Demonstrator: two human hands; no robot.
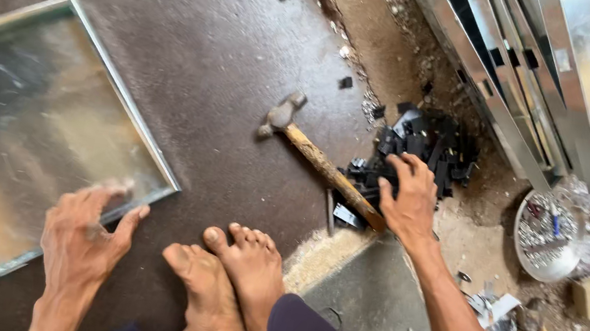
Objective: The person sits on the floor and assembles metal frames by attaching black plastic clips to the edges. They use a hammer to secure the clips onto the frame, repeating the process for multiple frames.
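Right hand (410, 202): grip spread, fingertips in the pile of black clips (417, 152), heel by the hammer (321, 163) handle.
Left hand (85, 238): fingers splayed, pressing flat on the metal tray (7, 117) corner.
Hammer: on the floor, head pointing up-left, handle running down-right.
Arms: both extended forward, bare feet (227, 282) between.

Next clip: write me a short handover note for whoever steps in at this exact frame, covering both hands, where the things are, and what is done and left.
Left hand: flat on the near corner of the metal-framed glass panel lying on the dark floor.
Right hand: fingers in the pile of small black plastic pieces; whether it has gripped one cannot be told.
Wooden-handled hammer: on the floor beside that hand, not held.
Done: panel laid flat.
Left: no black piece shows on the panel's frame.
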